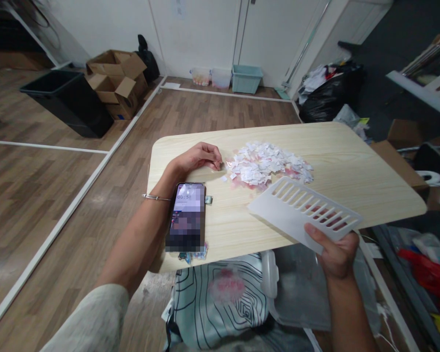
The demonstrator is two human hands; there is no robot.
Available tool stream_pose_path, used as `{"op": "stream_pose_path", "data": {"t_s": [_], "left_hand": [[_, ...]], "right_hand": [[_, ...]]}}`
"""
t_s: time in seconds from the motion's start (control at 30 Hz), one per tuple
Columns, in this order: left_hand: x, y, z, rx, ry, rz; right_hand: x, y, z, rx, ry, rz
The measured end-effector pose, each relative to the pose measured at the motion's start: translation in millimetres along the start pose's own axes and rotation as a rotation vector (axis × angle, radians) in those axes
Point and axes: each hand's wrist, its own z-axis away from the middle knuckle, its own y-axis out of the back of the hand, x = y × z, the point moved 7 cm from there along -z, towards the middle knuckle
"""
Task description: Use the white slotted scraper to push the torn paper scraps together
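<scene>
My right hand (pixel 338 252) grips a white plastic panel with a row of long slots (pixel 278 210), thumb on top, held tilted over the table's near edge. To its upper left lies a loose heap of small white paper pieces (pixel 256 161), with some pink bits showing among them. My left hand (pixel 204 155) rests on the table (pixel 355 171) just left of the heap, its fingers curled in and closed. What those fingers hold, if anything, is hidden. A phone (pixel 187 215) with a lit screen lies beside my left forearm, a small charm (pixel 194 254) at its lower end.
On my lap is a pale blue patterned bag (pixel 205 283) with a pink-filled clear packet (pixel 227 286). A clear plastic bin (pixel 300 288) stands below the table's near edge. Beyond are a black bin (pixel 71 105), cardboard boxes (pixel 117 83), a teal tub (pixel 247 80) and a black bag (pixel 326 98).
</scene>
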Motion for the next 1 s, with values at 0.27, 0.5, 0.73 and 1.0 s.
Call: {"op": "stream_pose_path", "data": {"t_s": [0.27, 0.5, 0.73, 1.0], "left_hand": [[0.1, -0.7, 0.3, -0.002, -0.009, 0.006], [-0.4, -1.9, -0.1, -0.032, 0.002, 0.032], [-3.0, 1.7, -1.9, -0.037, -0.035, 0.069], [1.2, 2.6, 0.2, 0.002, -0.058, 0.050]], "right_hand": [[1.0, 2.2, -2.5, 0.109, 0.003, -0.040], [1.2, -2.1, -2.8, 0.103, 0.005, -0.059], [5.7, -2.9, -6.7, 0.105, -0.017, -0.080], [10.0, -2.9, -8.5, 0.003, -0.067, -0.017]]}}
